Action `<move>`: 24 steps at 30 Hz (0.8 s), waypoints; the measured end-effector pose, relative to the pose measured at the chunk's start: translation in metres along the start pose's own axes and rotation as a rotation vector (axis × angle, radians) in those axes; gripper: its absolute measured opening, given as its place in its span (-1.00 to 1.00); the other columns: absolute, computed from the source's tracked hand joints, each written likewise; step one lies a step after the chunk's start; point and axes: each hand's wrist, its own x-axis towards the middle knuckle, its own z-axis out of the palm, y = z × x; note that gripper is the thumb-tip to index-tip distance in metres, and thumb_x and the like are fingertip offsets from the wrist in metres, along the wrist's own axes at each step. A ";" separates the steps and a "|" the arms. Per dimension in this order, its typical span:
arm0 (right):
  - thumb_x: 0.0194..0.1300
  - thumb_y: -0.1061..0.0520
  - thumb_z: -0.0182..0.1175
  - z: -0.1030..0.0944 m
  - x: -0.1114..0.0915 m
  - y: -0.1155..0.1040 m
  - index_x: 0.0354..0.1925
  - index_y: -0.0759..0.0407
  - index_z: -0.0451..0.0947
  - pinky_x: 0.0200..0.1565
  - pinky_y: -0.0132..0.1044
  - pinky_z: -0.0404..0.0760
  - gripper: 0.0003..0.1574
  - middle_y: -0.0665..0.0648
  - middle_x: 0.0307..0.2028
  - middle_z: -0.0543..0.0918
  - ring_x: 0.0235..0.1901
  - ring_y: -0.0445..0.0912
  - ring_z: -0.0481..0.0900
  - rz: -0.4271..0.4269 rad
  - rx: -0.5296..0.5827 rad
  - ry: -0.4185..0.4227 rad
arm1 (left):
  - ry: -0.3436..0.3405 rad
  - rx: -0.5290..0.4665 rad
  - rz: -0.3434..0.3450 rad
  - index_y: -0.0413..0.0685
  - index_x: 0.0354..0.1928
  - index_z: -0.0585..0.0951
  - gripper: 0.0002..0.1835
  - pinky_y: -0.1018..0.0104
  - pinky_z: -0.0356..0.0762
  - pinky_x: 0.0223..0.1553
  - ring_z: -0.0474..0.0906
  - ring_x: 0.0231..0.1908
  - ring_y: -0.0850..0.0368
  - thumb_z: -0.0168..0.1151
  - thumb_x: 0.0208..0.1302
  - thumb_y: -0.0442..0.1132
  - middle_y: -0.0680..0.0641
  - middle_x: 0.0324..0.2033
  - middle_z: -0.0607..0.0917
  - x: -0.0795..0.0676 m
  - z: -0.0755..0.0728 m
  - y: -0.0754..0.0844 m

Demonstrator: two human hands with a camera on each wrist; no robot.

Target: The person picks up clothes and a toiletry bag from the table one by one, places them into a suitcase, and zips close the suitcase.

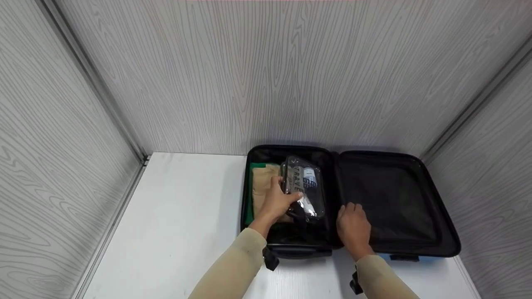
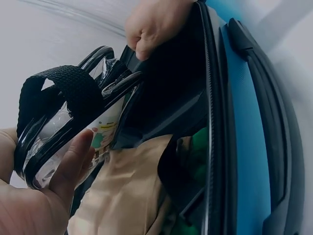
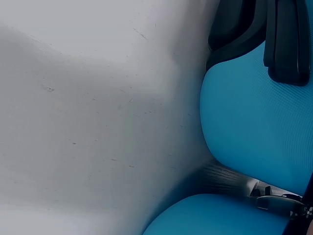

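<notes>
My left hand (image 1: 276,203) grips a clear toiletry bag (image 1: 314,187) with black trim and dark lettering, thumb on one face. The bag is tilted over the right part of the suitcase's left half; a black strap (image 2: 61,90) and small packed items show in the left wrist view. An open blue suitcase (image 1: 299,253) with black lining lies on the table. My right hand (image 1: 354,226) has its fingers curled at the inner rim between the two halves and holds that edge. Its fingertips are partly hidden.
Folded tan cloth (image 1: 261,178) and green cloth (image 1: 249,207) lie in the left half. The black-lined right half (image 1: 386,199) lies spread open. White table (image 1: 178,224) extends leftward; grey wood-grain panels (image 1: 249,74) rise behind and at both sides.
</notes>
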 end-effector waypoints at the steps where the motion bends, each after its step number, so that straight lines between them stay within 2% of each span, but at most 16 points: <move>1: 0.61 0.19 0.09 0.000 0.000 0.000 -0.37 0.39 0.48 -0.58 0.09 0.58 -0.64 0.32 -0.45 0.47 -0.56 0.18 0.48 0.007 0.003 -0.006 | -0.007 -0.001 0.001 -0.09 0.48 0.21 -0.19 0.12 0.65 0.03 0.66 -0.01 0.00 0.47 0.36 -0.12 -0.23 0.13 0.60 0.001 0.002 -0.001; 4: 0.62 0.17 0.06 -0.001 0.001 0.000 -0.34 0.40 0.48 -0.54 0.13 0.59 -0.63 0.33 -0.43 0.47 -0.53 0.20 0.50 0.031 0.010 -0.028 | -0.022 0.020 0.002 -0.08 0.50 0.20 -0.17 0.07 0.63 0.10 0.64 0.07 -0.03 0.46 0.37 -0.10 -0.25 0.22 0.56 0.003 0.006 -0.003; 10: 0.63 0.14 0.05 0.000 0.002 0.000 -0.33 0.40 0.48 -0.53 0.16 0.61 -0.61 0.33 -0.43 0.47 -0.52 0.22 0.52 0.048 0.015 -0.040 | -0.015 0.112 -0.018 -0.12 0.58 0.16 -0.11 -0.07 0.49 0.31 0.48 0.35 -0.13 0.44 0.39 -0.04 -0.30 0.46 0.40 0.007 0.014 -0.010; 17: 0.59 0.17 0.13 0.003 0.001 0.000 -0.36 0.40 0.48 -0.58 0.16 0.58 -0.64 0.31 -0.47 0.45 -0.57 0.23 0.49 0.022 0.013 0.022 | -0.019 0.141 -0.022 -0.10 0.58 0.16 -0.16 -0.11 0.44 0.37 0.37 0.46 -0.17 0.38 0.46 -0.06 -0.30 0.53 0.32 0.012 0.025 -0.020; 24: 0.55 0.21 0.17 0.003 0.000 0.001 -0.41 0.38 0.46 -0.62 0.11 0.56 -0.65 0.30 -0.50 0.44 -0.60 0.19 0.47 -0.014 -0.001 0.072 | -0.067 0.155 -0.033 -0.12 0.63 0.04 -0.26 -0.13 0.33 0.44 0.18 0.57 -0.21 0.15 0.62 -0.11 -0.33 0.63 0.10 0.013 0.037 -0.027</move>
